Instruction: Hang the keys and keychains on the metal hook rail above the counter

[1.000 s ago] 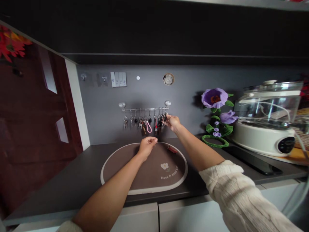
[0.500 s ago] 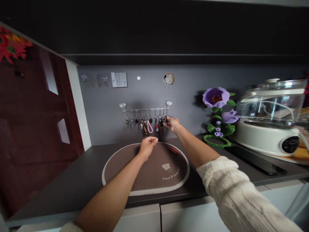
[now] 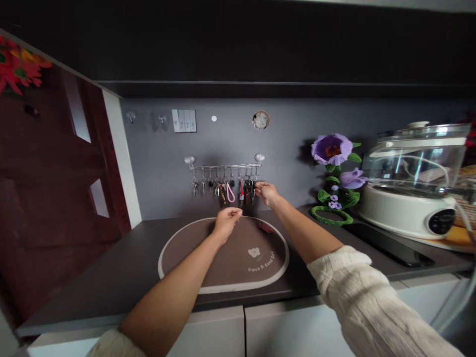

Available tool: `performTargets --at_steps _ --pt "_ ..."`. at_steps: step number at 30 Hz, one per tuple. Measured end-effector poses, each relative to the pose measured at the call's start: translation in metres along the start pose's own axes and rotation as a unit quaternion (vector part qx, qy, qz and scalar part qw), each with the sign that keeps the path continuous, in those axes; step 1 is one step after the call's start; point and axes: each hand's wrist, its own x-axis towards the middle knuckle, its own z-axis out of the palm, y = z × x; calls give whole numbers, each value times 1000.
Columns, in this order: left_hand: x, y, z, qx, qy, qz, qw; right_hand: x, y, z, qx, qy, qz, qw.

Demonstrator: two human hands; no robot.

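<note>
My right hand (image 3: 266, 192) is at the right end of a wall-mounted hook rail (image 3: 226, 166), its fingertips closed on the edge of the last bunch of keys (image 3: 254, 185). Several other key rings hang along the rail, among them one with a pink loop strap (image 3: 230, 193) and one with a red-and-white tag (image 3: 241, 194). Lower and to the left, my left hand (image 3: 226, 221) is held above a brown oval mat (image 3: 219, 270), thumb and fingers pinched together. Whatever may be between those fingertips is too small to make out. On the mat's far right part lies a small dark red item (image 3: 266, 227).
Purple artificial flowers (image 3: 332, 148) with a green ring base stand to the right, beside a white appliance with a clear top (image 3: 409, 208). A black phone-like slab (image 3: 390, 245) lies before it. A dark cabinet (image 3: 238, 44) overhangs the counter (image 3: 111, 263).
My right hand's fingers have shifted slightly at the rightmost keys and now sit at their right edge. My left hand stays pinched in nearly the same place. The view has shifted slightly.
</note>
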Motion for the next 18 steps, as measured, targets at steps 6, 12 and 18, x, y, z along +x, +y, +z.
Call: performTargets --at_steps 6,12,18 --pt "0 -1 -1 16 -10 8 1000 -19 -1 -7 -42 45 11 998" --pt "-4 3 0 37 -31 -1 999 -53 0 -25 -120 -27 34 992" --pt "-8 6 0 72 -56 -14 996 -73 20 -49 -236 -113 32 965"
